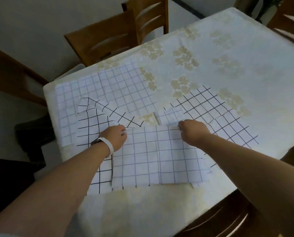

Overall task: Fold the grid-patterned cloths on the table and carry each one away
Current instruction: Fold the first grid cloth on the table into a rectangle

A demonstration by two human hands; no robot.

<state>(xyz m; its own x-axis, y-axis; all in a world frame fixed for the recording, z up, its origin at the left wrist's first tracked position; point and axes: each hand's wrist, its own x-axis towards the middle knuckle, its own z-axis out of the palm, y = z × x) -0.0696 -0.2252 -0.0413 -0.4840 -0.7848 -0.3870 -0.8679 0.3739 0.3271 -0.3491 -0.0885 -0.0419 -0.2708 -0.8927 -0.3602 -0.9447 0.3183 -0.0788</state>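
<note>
The left hand [115, 136] and the right hand [192, 132] are each pinching, with curled fingers, one far corner of the pale-lined grid cloth [160, 161]. This cloth is lying just in front of the person near the close edge of the table [142, 211], its long axis running left to right between the hands and its body reaching back toward the person, so neither hand is nearer and a fold would likely draw the far edge homeward. Beneath and beyond it, black-lined cloth [95, 127] is showing on both sides, and farther off a second pale-lined cloth [112, 82] is lying flat before a wooden chair [108, 40].
</note>
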